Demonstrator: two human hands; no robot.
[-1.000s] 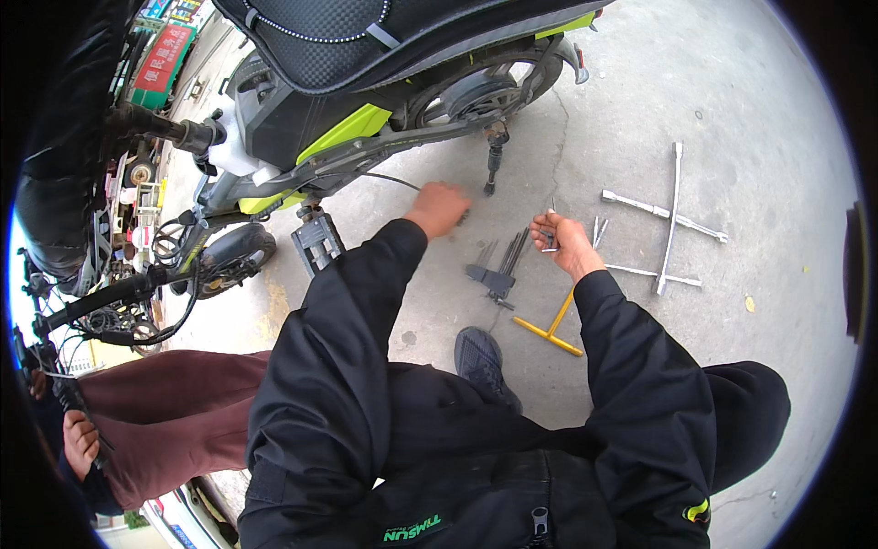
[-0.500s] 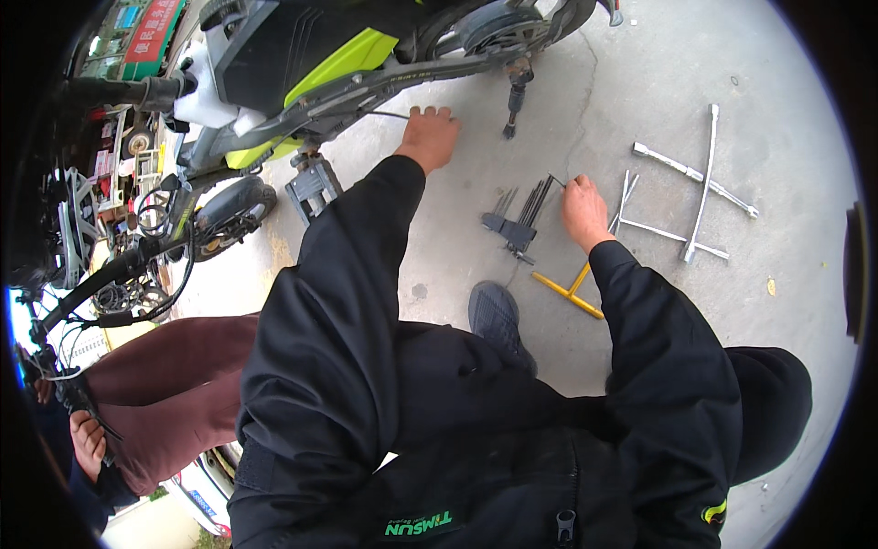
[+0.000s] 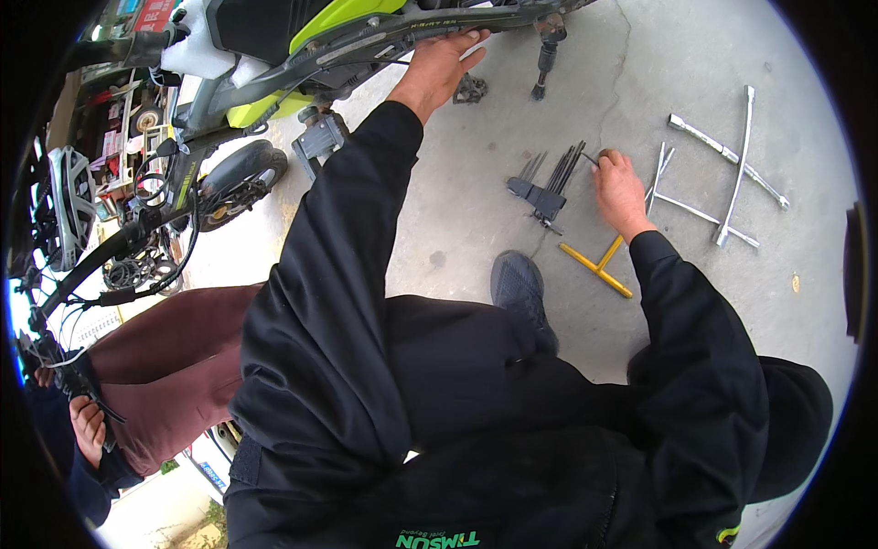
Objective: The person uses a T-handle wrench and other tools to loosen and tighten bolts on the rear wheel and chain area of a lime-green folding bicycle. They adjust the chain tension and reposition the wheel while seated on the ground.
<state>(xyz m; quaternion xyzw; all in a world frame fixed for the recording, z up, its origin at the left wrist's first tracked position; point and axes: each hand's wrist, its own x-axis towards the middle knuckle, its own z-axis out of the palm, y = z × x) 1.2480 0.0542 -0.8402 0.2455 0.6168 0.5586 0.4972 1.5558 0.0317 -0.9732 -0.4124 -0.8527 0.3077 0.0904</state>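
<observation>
My left hand (image 3: 439, 71) reaches up to the lower edge of a black and lime-green electric motorbike (image 3: 357, 46). Its fingers lie stretched along the frame rail, thumb apart, and I see nothing held in it. Low over the concrete, my right hand (image 3: 622, 190) pinches a thin dark hex key (image 3: 590, 158), whose short end sticks out past the fingertips. Just left of that hand lies a black folding holder (image 3: 538, 196) with several hex keys fanned out. A yellow T-handle wrench (image 3: 599, 265) lies partly under my right wrist.
Right of my hand lie a slim silver multi-arm wrench (image 3: 686, 209) and a chrome cross wrench (image 3: 739, 163). The bike's kickstand (image 3: 545, 69) points down ahead. At left stands a person in maroon trousers (image 3: 174, 366), a hand (image 3: 88, 425) at the handlebar. My shoe (image 3: 519, 284) is near the holder.
My left hand has risen from below the bike's side to its frame rail, and its fingers have straightened. My right hand keeps its pinch beside the tools. The whole view has shifted somewhat.
</observation>
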